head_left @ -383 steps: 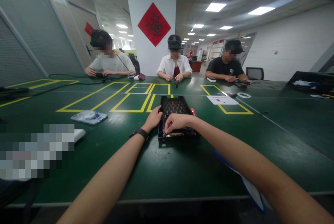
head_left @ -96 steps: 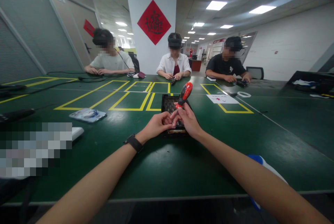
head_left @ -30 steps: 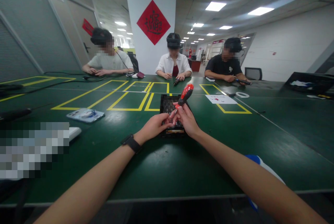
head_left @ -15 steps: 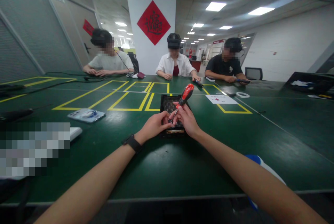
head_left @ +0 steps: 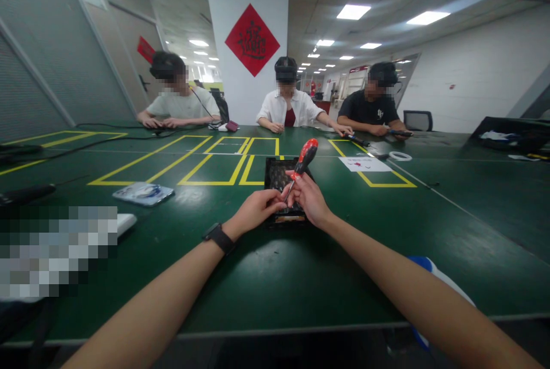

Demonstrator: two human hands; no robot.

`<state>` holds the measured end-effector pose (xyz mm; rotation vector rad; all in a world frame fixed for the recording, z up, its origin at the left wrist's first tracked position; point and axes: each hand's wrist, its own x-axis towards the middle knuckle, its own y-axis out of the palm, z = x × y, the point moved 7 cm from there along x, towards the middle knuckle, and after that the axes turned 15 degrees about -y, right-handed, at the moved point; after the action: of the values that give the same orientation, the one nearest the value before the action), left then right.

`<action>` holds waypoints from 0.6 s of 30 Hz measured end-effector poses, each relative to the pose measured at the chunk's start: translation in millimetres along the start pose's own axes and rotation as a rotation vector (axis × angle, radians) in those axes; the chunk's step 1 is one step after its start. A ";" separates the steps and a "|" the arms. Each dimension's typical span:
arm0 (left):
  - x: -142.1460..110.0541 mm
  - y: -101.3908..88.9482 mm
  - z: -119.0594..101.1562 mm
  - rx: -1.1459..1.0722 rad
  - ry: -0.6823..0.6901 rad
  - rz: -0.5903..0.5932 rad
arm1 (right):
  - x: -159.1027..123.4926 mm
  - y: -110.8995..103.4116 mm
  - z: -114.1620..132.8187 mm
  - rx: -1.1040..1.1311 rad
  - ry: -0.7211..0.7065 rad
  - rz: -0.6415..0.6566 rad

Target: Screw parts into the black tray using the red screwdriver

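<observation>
My right hand (head_left: 313, 201) is closed round a red and black screwdriver (head_left: 306, 157). The handle leans up and to the right, and the thin shaft points down and left. My left hand (head_left: 256, 209), with a dark band on the wrist, has thumb and fingers pinched together at the low end of the shaft. Whatever small thing they grip there is hidden. Both hands are over a black open case (head_left: 270, 173) with a patterned inside, lying on the green table (head_left: 275, 283). A tan strip (head_left: 290, 218) shows along its near edge. The screwdriver's tip cannot be made out.
To the left lie a patterned flat object (head_left: 144, 193), a white object (head_left: 126, 222) partly blurred out, and a dark handled tool (head_left: 30, 193). A blue and white item (head_left: 423, 264) lies beneath my right forearm. Three people sit opposite. A paper sheet (head_left: 365, 164) and white ring (head_left: 400, 156) lie far right.
Since the oldest frame, my right hand has taken up the screwdriver and my left hand has moved from the case's side to the shaft. Lately, the middle co-worker's hand moved a dark tool rightward.
</observation>
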<state>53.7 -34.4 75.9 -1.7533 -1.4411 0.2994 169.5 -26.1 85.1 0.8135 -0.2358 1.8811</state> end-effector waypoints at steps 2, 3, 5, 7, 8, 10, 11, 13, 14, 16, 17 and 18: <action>0.4 -0.1 2.2 -0.005 -0.034 0.001 | -0.1 0.3 1.0 -0.005 -0.008 -0.004; 0.5 0.4 2.9 -0.008 -0.041 0.006 | -0.1 0.5 1.3 -0.008 -0.011 -0.005; 0.6 1.1 3.8 -0.008 -0.041 0.012 | 0.0 1.1 1.4 -0.012 -0.015 -0.004; 0.9 1.2 4.1 0.005 -0.031 0.009 | 0.2 1.5 1.4 -0.016 -0.020 0.003; 1.0 1.1 3.9 0.018 -0.021 0.006 | 0.3 1.5 1.3 -0.019 -0.021 0.007; 0.9 0.9 2.0 0.041 0.010 0.009 | 0.4 1.2 1.0 -0.024 -0.023 0.014; 0.5 1.0 0.4 0.043 0.028 0.017 | 0.3 0.8 0.6 -0.024 -0.021 0.015; -0.7 1.5 -3.2 0.015 0.053 0.047 | 0.2 -0.1 -0.6 -0.017 -0.012 0.011; -1.5 1.7 -5.0 -0.010 0.058 0.064 | 0.2 -0.9 -1.3 -0.014 -0.008 0.004; -3.1 1.8 -7.7 -0.060 0.047 0.087 | 0.1 -2.3 -2.5 -0.013 -0.004 -0.016; -3.7 1.4 -8.5 -0.077 0.032 0.087 | 0.0 -2.9 -2.8 -0.016 -0.004 -0.024; -4.1 0.8 -8.7 -0.091 0.012 0.080 | 0.0 -3.2 -2.9 -0.020 -0.007 -0.031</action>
<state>58.5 -42.0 79.6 -1.8860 -1.3971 0.2683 171.1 -23.3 82.3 0.8056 -0.2448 1.8439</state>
